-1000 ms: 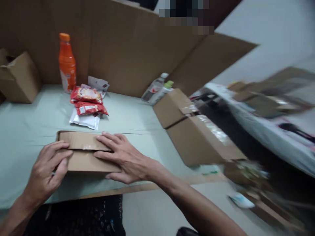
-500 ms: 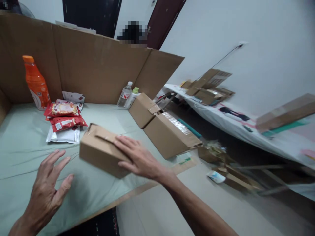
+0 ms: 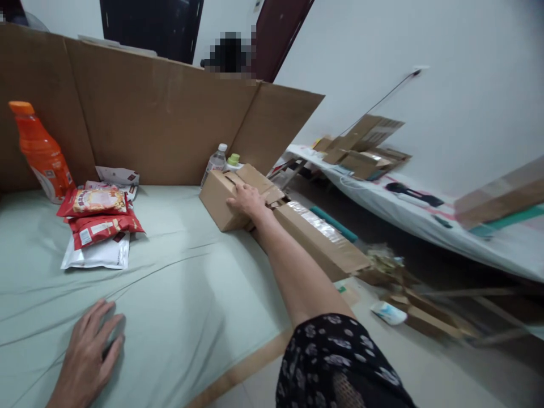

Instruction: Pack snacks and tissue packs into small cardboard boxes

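My right hand (image 3: 247, 199) reaches far forward, its fingers over the top of a small cardboard box (image 3: 216, 201), gripping it. This box stands against another cardboard box (image 3: 260, 180) at the right edge of the green-sheeted surface (image 3: 170, 317). Behind it are a clear plastic bottle (image 3: 216, 160) and a green-capped bottle (image 3: 233, 160), both partly hidden. Fingers spread, my left hand (image 3: 87, 348) is low over the sheet at the near left and holds nothing. Beyond it lie red snack packets (image 3: 106, 228) on a white packet (image 3: 97, 254).
An orange bottle (image 3: 45, 156) stands at the left by the tall cardboard wall (image 3: 157, 119). A longer taped box (image 3: 317, 241) lines the right edge, near my forearm. Farther right, a white-covered table (image 3: 374, 198) carries more cardboard. A white cup-like item (image 3: 389, 313) is on the floor.
My right hand has carried the small box forward and right, from mid-surface to beside the other boxes. My left hand has lowered slightly. The view has shifted a little.
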{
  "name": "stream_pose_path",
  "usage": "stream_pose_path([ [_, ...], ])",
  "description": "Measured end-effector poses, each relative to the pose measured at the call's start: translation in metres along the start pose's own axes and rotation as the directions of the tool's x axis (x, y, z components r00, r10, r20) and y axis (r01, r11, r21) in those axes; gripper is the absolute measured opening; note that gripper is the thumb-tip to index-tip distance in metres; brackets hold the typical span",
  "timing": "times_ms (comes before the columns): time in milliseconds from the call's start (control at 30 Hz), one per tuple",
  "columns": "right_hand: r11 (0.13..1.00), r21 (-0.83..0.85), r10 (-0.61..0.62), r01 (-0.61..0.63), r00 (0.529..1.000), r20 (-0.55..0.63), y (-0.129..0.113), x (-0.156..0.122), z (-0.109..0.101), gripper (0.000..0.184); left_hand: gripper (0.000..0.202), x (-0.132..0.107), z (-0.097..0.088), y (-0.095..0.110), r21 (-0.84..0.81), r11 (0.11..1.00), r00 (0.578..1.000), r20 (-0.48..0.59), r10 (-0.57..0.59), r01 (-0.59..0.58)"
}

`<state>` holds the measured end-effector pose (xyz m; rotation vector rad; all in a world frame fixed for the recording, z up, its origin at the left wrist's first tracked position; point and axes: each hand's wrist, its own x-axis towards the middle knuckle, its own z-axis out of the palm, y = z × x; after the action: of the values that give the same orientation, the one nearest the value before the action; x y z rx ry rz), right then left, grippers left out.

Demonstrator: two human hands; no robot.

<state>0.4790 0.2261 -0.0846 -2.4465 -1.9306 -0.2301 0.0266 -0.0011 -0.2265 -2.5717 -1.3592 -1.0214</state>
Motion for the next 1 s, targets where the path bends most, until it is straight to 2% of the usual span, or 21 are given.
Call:
stream_pose_path([
  [67,0.999,0.007,0.04,-0.039,0.998,-0.04,-0.002,-0.008,0.002,0.055,0.024,0.0,0.001,0.002,-0.022,1.0,1.0,0.01,-0.02,0.02],
  [133,0.999,0.035,0.033,-0.027,0.985,-0.169,-0.009,-0.03,0.008,0.057,0.025,-0.002,-0.001,0.009,-0.046,0.997,0.998,0.036,-0.059,0.06],
  [200,0.993,0.094,-0.034,0.072,0.935,-0.353,-0.022,-0.063,0.024,0.056,0.027,-0.003,-0.007,0.022,-0.085,0.988,0.989,0.088,-0.118,0.125],
  [233,0.978,0.132,-0.093,0.161,0.906,-0.412,-0.031,-0.081,0.036,0.054,0.028,-0.003,-0.011,0.029,-0.105,0.981,0.982,0.116,-0.148,0.161],
  [267,0.952,0.17,-0.163,0.253,0.894,-0.418,-0.042,-0.1,0.051,0.05,0.029,-0.003,-0.015,0.036,-0.131,0.972,0.974,0.148,-0.174,0.194],
  [333,0.88,0.236,-0.324,0.411,0.885,-0.334,-0.069,-0.14,0.085,0.044,0.033,0.001,-0.025,0.044,-0.134,0.963,0.964,0.158,-0.213,0.234],
  [400,0.785,0.287,-0.493,0.549,0.834,-0.246,-0.103,-0.181,0.114,0.045,0.043,0.007,-0.04,0.042,-0.106,0.957,0.959,0.121,-0.255,0.268],
  [467,0.712,0.29,-0.58,0.64,0.768,-0.272,-0.136,-0.221,0.13,0.045,0.051,0.012,-0.062,0.027,-0.07,0.943,0.945,0.04,-0.325,0.327],
  [533,0.611,0.291,-0.651,0.736,0.677,-0.343,-0.162,-0.256,0.132,0.044,0.054,0.017,-0.09,0.0,-0.038,0.91,0.906,-0.085,-0.415,0.414],
  [600,0.482,0.3,-0.717,0.823,0.567,-0.404,-0.177,-0.283,0.127,0.047,0.057,0.021,-0.121,-0.036,-0.027,0.856,0.83,-0.23,-0.508,0.516],
  [667,0.372,0.317,-0.758,0.873,0.482,-0.439,-0.182,-0.3,0.121,0.054,0.067,0.029,-0.147,-0.078,-0.038,0.782,0.72,-0.366,-0.59,0.622],
  [700,0.336,0.325,-0.766,0.884,0.458,-0.452,-0.183,-0.304,0.119,0.058,0.075,0.034,-0.157,-0.099,-0.051,0.738,0.654,-0.424,-0.626,0.673],
  [800,0.318,0.332,-0.766,0.888,0.447,-0.463,-0.179,-0.307,0.12,0.065,0.108,0.058,-0.172,-0.161,-0.106,0.592,0.452,-0.542,-0.708,0.799],
  [867,0.327,0.327,-0.772,0.887,0.45,-0.448,-0.176,-0.304,0.122,0.068,0.123,0.078,-0.17,-0.195,-0.143,0.507,0.351,-0.563,-0.748,0.85],
  [933,0.336,0.325,-0.78,0.884,0.455,-0.431,-0.174,-0.303,0.121,0.07,0.131,0.097,-0.164,-0.221,-0.173,0.449,0.29,-0.553,-0.781,0.877],
  [1000,0.342,0.331,-0.781,0.88,0.461,-0.421,-0.174,-0.303,0.119,0.07,0.132,0.113,-0.157,-0.239,-0.194,0.418,0.262,-0.533,-0.805,0.888],
])
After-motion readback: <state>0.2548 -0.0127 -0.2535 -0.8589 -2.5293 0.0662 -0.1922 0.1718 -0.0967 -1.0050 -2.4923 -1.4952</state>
